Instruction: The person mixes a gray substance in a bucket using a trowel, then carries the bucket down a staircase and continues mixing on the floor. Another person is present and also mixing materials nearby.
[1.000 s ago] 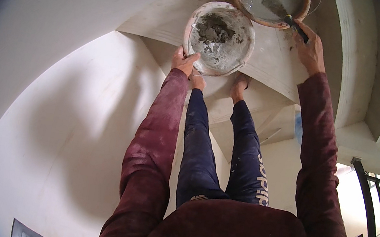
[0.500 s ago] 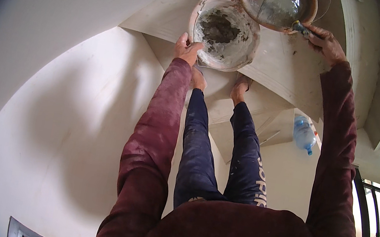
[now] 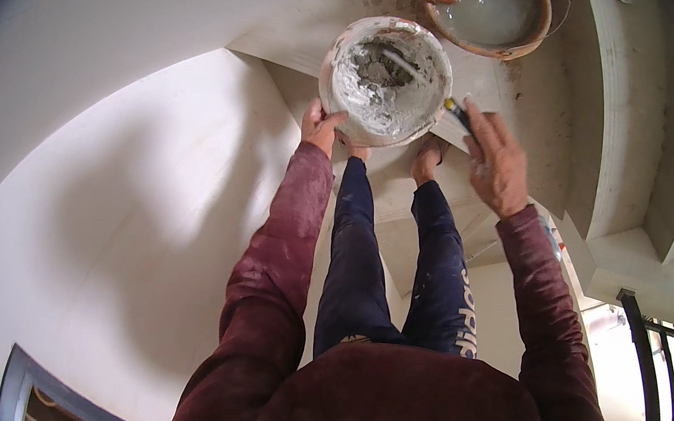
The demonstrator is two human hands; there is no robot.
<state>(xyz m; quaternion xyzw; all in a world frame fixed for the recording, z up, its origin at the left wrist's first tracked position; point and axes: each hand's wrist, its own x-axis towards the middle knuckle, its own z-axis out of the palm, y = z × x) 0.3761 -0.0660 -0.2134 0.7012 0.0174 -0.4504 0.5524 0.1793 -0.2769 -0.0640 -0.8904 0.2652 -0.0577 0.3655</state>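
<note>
Mortar bucket [image 3: 329, 89] is positioned just ahead of the person's feet [image 3: 426, 163], nearer than the basin [image 3: 545, 22] of cloudy water. Left hand [image 3: 321, 126]: thumb and fingers clasp the bucket's near-left side. Right hand [image 3: 501, 165]: fingers wrapped around the trowel [image 3: 457, 113] handle; blurred blade [image 3: 406, 66] extends over the bucket's opening. I cannot confirm blade contact.

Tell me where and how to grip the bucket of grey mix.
Best, I'd judge, by the bucket's rim, at the near left edge, coming from the lower left, where the left hand holds it. Its round, open shape leaves an edge to grasp; grey mix coats the inside, and the right hand holds a tool on the right side.
</note>
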